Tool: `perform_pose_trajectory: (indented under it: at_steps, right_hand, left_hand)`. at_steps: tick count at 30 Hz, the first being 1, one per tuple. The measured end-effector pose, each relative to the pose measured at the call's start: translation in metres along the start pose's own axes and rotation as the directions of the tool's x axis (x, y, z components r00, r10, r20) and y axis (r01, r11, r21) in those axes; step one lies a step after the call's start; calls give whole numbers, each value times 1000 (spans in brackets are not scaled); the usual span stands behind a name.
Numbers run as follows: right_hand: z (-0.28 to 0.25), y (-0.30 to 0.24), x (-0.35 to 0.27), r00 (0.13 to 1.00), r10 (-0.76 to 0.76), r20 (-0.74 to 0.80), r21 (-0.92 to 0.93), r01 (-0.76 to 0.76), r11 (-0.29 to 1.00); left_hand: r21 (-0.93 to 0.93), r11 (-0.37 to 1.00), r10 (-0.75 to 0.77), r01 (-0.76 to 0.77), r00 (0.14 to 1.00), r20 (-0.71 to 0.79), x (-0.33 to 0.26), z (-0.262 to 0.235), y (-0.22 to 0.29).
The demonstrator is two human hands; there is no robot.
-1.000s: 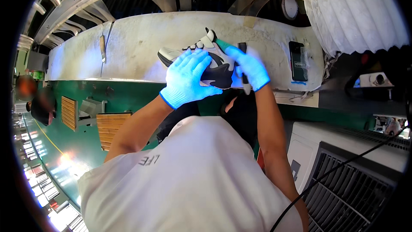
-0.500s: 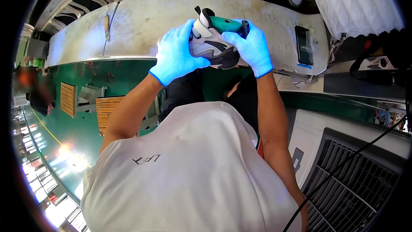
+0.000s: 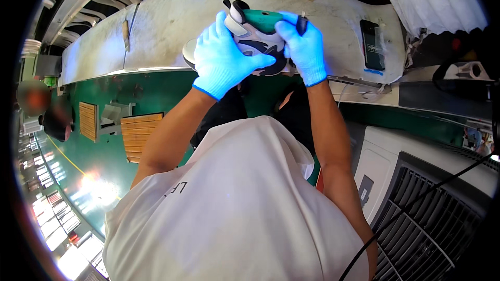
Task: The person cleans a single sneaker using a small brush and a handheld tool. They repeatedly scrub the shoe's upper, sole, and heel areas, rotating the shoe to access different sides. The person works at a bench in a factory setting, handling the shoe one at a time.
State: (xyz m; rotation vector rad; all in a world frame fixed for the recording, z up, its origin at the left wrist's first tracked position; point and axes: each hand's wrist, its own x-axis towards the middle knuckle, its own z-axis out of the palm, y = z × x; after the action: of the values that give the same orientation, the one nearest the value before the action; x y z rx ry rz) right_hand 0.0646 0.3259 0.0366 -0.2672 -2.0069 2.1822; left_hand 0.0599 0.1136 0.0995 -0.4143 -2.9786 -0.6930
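A grey, white and black sneaker (image 3: 254, 46) is held up at the front edge of the bench, with a green shoe last (image 3: 264, 19) showing in its opening. My left hand (image 3: 223, 62), in a bright white-blue glove, is closed around the sneaker's left side, thumb across its lower part. My right hand (image 3: 306, 51), gloved alike, is at the right end of the last. Its curled fingers hold a small dark tool (image 3: 302, 23) whose kind is unclear. A pale rounded piece with a dark edge (image 3: 189, 53) shows beside my left hand, partly hidden by it.
The worn pale bench (image 3: 166, 26) curves across the front. A wooden-handled tool (image 3: 126, 35) lies at its left, a dark phone (image 3: 372, 45) at its right. Slatted wooden stools (image 3: 140, 136) stand at left; a grey machine with a grille (image 3: 416, 203) is at lower right.
The sneaker and last have shifted slightly up and left and turned a little. My left thumb reaches further across the sneaker. The dark tool has tilted in my right hand.
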Motion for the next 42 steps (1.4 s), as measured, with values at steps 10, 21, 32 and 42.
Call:
perform_pose_trajectory:
  at_steps: [10,21,32,42]
  right_hand:
    - [18,4,-8,913,314,-260,788,13,616]
    - [2,39,-9,871,477,-118,880,-131,457]
    - [30,39,-11,824,357,-440,391,-182,902]
    - [26,27,-21,890,327,-319,359,-206,910]
  left_hand:
    - [0,999,42,-42,998,51,10,-4,-12]
    - [-43,997,68,-69,997,-22,10,-1,-17]
    - [-39,984,166,-174,975,-150,6,13,-23]
    - [-89,966,229,-245,961,-154,-16,26,-43]
